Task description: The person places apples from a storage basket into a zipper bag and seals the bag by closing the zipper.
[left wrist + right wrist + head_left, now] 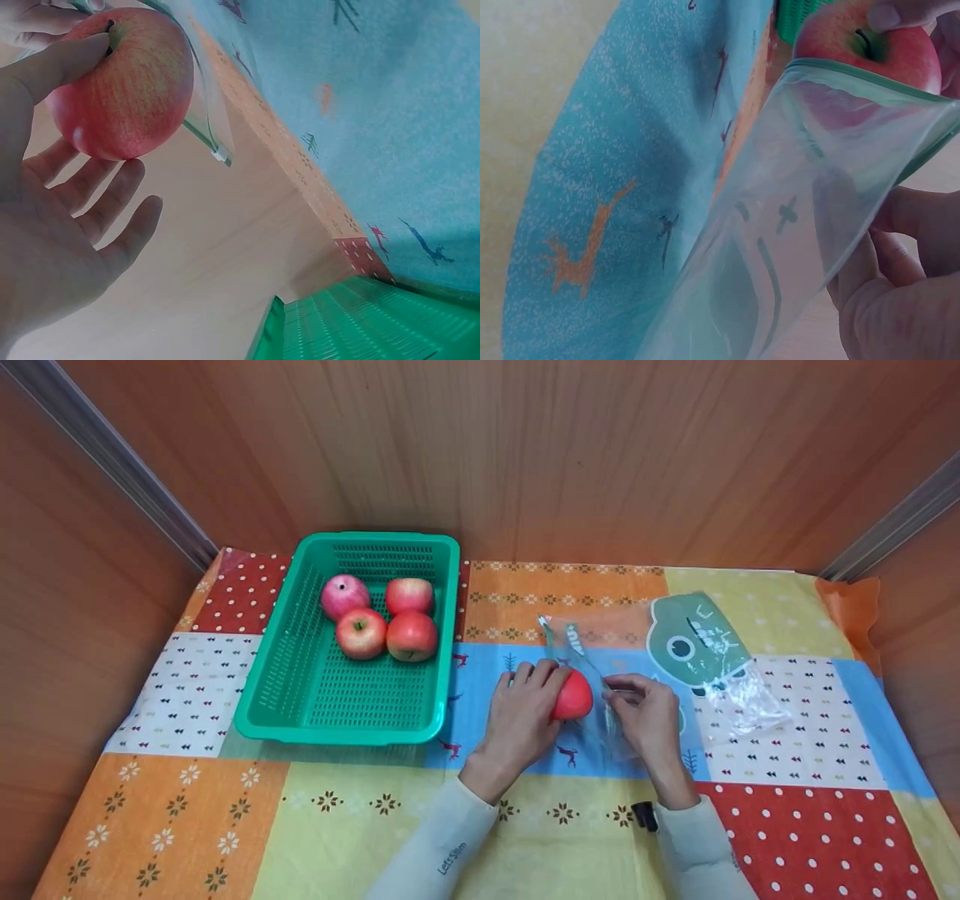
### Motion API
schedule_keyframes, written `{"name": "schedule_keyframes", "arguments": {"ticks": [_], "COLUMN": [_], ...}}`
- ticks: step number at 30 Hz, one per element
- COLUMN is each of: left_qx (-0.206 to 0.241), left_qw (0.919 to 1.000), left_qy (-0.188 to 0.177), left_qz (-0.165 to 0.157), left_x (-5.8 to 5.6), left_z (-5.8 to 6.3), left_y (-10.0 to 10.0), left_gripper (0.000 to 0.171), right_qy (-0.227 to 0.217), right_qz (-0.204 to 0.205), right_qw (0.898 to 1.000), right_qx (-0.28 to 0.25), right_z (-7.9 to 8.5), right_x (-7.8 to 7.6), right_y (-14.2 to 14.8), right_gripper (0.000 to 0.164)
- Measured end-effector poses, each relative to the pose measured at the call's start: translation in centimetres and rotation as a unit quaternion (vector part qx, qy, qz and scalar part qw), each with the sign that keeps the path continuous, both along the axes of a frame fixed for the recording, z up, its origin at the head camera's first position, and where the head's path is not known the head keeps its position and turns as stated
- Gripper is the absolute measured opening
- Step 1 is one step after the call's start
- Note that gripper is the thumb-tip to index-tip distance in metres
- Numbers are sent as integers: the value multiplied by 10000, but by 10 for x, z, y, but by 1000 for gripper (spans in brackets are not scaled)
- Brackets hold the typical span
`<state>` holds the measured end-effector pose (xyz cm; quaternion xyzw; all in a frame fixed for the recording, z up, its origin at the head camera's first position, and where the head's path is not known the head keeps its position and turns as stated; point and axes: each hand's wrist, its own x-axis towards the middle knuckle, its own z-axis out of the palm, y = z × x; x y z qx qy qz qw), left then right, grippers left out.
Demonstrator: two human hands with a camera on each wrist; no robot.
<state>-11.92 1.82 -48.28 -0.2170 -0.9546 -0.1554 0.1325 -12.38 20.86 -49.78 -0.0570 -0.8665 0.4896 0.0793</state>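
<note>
A red apple (131, 90) is gripped by my left hand (523, 709), its thumb near the stem and fingers around the far side. In the right wrist view the apple's lower part overlaps the mouth of a clear zip bag (780, 202) with a green edge. My right hand (646, 718) pinches the bag near its opening. A white slider (221, 154) sits at one end of the zip. The rest of the bag lies to the right on the cloth, showing a green cartoon animal print (686, 641).
A green plastic basket (255, 690) stands at the left with several apples (361, 634) inside. The patchwork tablecloth (337, 840) covers the table. Wooden panels (525, 457) rise at the back and both sides. A small black object (645, 815) is by the right sleeve.
</note>
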Motion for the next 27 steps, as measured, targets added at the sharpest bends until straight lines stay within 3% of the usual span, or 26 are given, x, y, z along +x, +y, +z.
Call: {"name": "schedule_keyframes", "arguments": {"ticks": [8, 27], "left_qx": [185, 15], "left_qw": [9998, 9997], "left_qy": [79, 237], "left_qz": [32, 32], "left_x": [2, -9], "left_z": [3, -12], "left_y": [6, 16], "left_gripper": [71, 63], "right_qy": [-94, 90], "right_qz": [19, -98], "right_qw": [9999, 9999], "right_qx": [34, 28], "right_z": [0, 8], "right_x": [0, 2], "right_y": [1, -2], "right_gripper": [22, 22]}}
